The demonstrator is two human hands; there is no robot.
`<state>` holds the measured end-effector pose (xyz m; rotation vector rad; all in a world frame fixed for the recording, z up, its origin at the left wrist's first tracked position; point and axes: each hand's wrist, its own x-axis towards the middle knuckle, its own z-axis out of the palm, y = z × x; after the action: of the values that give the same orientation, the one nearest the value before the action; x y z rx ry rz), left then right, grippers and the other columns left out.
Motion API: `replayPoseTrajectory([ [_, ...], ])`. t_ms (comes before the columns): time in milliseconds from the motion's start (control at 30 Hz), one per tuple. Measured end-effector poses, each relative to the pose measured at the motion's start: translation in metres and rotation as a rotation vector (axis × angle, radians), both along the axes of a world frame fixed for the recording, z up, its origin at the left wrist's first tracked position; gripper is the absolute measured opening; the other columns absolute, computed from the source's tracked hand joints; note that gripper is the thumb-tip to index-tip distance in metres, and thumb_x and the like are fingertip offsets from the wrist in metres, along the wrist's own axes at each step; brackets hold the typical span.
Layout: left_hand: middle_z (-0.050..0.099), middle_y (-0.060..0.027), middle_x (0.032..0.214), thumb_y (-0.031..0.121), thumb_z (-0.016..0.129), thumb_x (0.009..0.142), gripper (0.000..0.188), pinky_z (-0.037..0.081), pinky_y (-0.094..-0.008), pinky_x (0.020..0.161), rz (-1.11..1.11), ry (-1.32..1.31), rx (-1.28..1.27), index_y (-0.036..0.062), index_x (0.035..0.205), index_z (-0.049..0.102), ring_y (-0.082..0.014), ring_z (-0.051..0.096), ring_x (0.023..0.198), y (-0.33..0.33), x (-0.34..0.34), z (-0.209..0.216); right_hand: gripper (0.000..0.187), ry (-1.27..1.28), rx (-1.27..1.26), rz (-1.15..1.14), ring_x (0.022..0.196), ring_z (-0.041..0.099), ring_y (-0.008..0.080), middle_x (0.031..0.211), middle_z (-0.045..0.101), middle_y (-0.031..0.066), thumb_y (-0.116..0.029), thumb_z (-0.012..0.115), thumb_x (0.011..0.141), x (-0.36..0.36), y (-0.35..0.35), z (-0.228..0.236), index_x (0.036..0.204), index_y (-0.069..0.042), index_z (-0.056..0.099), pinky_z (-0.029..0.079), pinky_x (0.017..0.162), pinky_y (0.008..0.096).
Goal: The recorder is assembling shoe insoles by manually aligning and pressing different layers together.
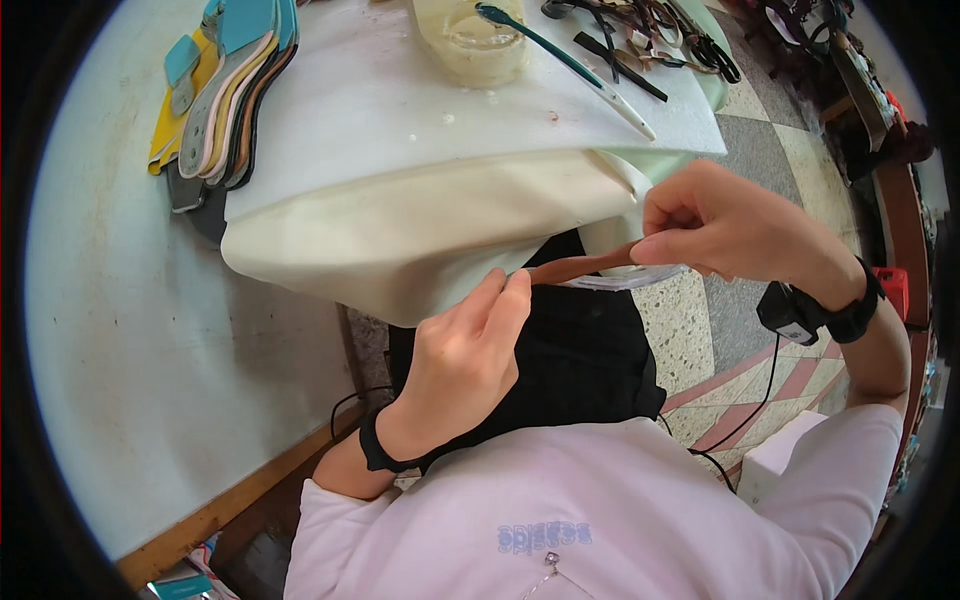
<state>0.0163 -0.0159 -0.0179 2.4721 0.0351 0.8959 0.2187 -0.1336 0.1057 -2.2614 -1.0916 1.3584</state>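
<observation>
A narrow brown strap (580, 268) is stretched between my two hands, above my lap and just off the table's near edge. My left hand (465, 350) pinches its left end between thumb and fingers. The right end is gripped by my right hand (715, 222), with the fingers curled in. The strap looks slightly twisted along its length. Behind it, a cream-coloured sheet (400, 225) drapes over the front of the table.
A glue-smeared tub (470, 45) stands at the back, with a teal-handled brush (570, 70) beside it. Several dark straps (650, 40) lie at the far right. Stacked sole-shaped pieces (235, 100) sit at the left. A black cable (765, 390) hangs at right.
</observation>
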Motion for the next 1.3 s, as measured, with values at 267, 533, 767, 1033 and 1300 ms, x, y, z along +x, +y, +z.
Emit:
replayPoseTrajectory([
  [267, 0.061, -0.0227, 0.089, -0.013, 0.055, 0.066, 0.034, 0.05, -0.0316, 0.05, 0.062, 0.004, -0.053, -0.0067, 0.1, 0.055, -0.0291, 0.059, 0.06, -0.003, 0.001, -0.006, 0.024, 0.073, 0.053, -0.235, 0.039, 0.044, 0.0058, 0.046, 0.046, -0.0012, -0.016, 0.061, 0.081, -0.006, -0.013, -0.003, 0.065, 0.0, 0.056, 0.03, 0.036, 0.0213],
  [533, 0.063, -0.0173, 0.091, -0.014, 0.056, 0.069, 0.029, 0.048, -0.03, 0.049, 0.094, -0.025, -0.071, -0.0061, 0.097, 0.056, -0.0271, 0.059, 0.057, -0.004, 0.003, -0.007, 0.025, -0.006, 0.106, -0.284, 0.038, 0.051, 0.0085, 0.047, 0.05, 0.002, -0.013, 0.063, 0.079, -0.015, -0.021, -0.015, 0.062, 0.004, 0.055, 0.033, 0.034, 0.0217],
  [767, 0.063, -0.0171, 0.083, -0.013, 0.055, 0.075, 0.022, 0.051, -0.0286, 0.055, 0.133, -0.002, -0.115, -0.0062, 0.095, 0.057, -0.0263, 0.063, 0.064, -0.004, 0.001, 0.0, 0.023, -0.065, 0.189, -0.327, 0.04, 0.05, 0.0098, 0.048, 0.051, 0.005, -0.011, 0.065, 0.077, -0.024, -0.025, -0.029, 0.062, 0.005, 0.057, 0.035, 0.035, 0.0239],
  [1033, 0.063, -0.016, 0.076, -0.01, 0.056, 0.078, 0.019, 0.05, -0.0284, 0.056, 0.147, 0.012, -0.155, -0.0053, 0.096, 0.059, -0.0266, 0.063, 0.063, -0.006, 0.005, -0.001, 0.022, -0.205, 0.259, -0.289, 0.043, 0.048, 0.0149, 0.049, 0.053, 0.0107, -0.009, 0.066, 0.075, -0.022, -0.027, -0.041, 0.061, 0.005, 0.057, 0.038, 0.043, 0.0296],
  [1300, 0.064, -0.0178, 0.085, -0.016, 0.054, 0.072, 0.024, 0.053, -0.0289, 0.055, 0.117, 0.061, -0.145, -0.0066, 0.094, 0.055, -0.0264, 0.064, 0.067, -0.005, 0.008, 0.003, 0.023, -0.229, 0.282, -0.286, 0.042, 0.049, 0.0184, 0.048, 0.052, 0.0124, -0.01, 0.066, 0.074, -0.019, -0.029, -0.049, 0.059, 0.004, 0.056, 0.037, 0.043, 0.0311],
])
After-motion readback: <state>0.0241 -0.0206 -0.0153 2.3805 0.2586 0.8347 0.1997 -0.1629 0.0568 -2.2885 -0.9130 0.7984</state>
